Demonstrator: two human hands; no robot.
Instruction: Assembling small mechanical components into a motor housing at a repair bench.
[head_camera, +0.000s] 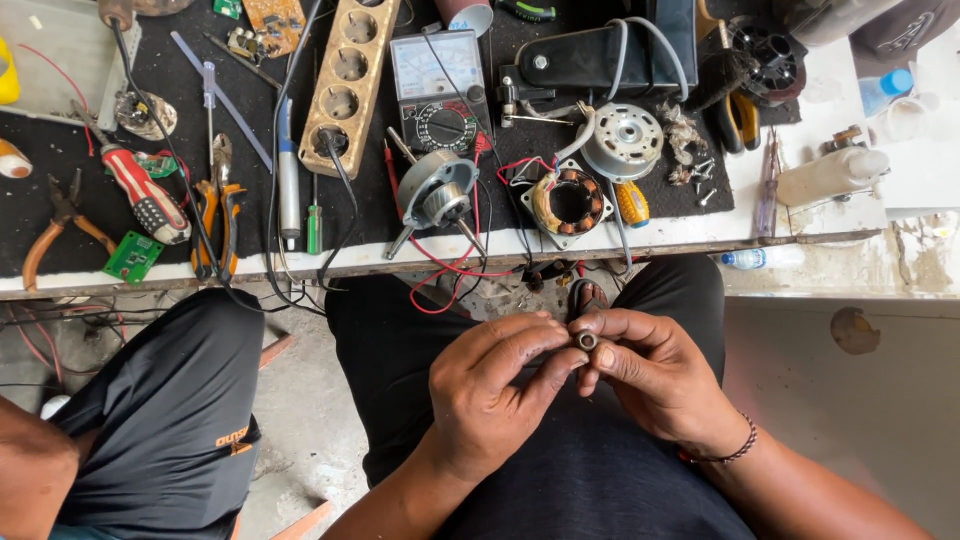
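Observation:
Both my hands meet over my lap, below the workbench edge. My left hand (495, 385) and my right hand (645, 370) pinch a small dark metal ring, like a bearing (587, 341), between thumbs and forefingers. A beaded bracelet circles my right wrist. On the bench just above lie a motor stator with copper windings (570, 203), a rotor with its shaft (436, 195) and a round silver motor cover (623, 140).
The bench (600, 245) carries an analog multimeter (440, 85), a wooden socket strip (345, 80), pliers (218, 215), a red-handled screwdriver (148, 197), a soldering iron (288, 185), circuit boards and loose screws. Another person's leg in dark shorts (160, 420) is at the left.

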